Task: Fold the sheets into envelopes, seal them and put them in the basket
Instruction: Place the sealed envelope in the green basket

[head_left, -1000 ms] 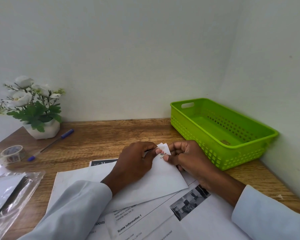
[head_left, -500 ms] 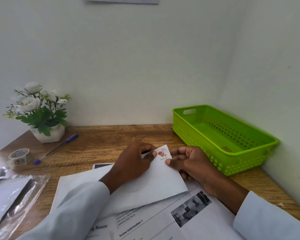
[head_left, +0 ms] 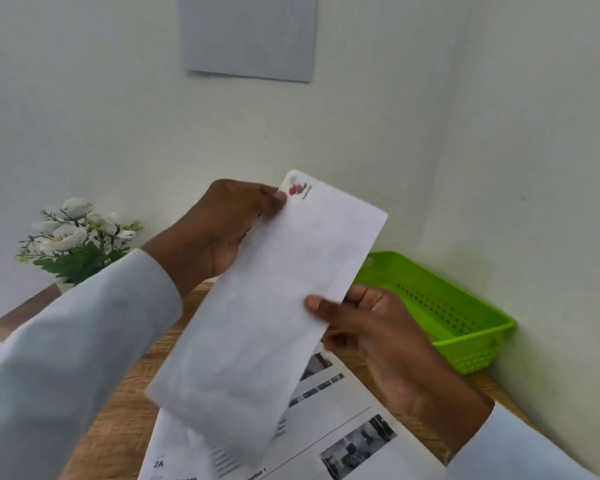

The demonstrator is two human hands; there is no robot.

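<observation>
Holding a white envelope (head_left: 267, 317) up in the air above the counter (head_left: 125, 410), tilted so that its long edge ran from lower left to upper right. Gripped at two places — left hand (head_left: 219, 233) curled round the upper left edge, thumb tip pressed on the front just beside a small red sticker (head_left: 297, 189) in the top corner; right hand (head_left: 378, 337) pinching the right edge lower down, thumb on the front and fingers tucked behind the paper. Both wrists clothed in pale sleeves (head_left: 70, 355).

Lay beneath the envelope: printed sheets (head_left: 340, 441) flat on the wooden counter, carrying small grey photographs and lines of text, with "2A" legible near the lower left corner. Partly hidden by the raised envelope, so could not tell how many sheets lay there.

Stood to the right, against the wall: a green plastic basket (head_left: 465, 327) with perforated sides and floor, its near end behind the right hand and its left end behind the envelope's edge. Nothing of the envelope touching it — held well clear of the rim.

Sat at the far left of the counter: a pot of white flowers (head_left: 73, 233) with green leaves, partly behind the left sleeve. Hung on the wall above: a plain grey sheet (head_left: 248, 36), lower edge slightly curled.
</observation>
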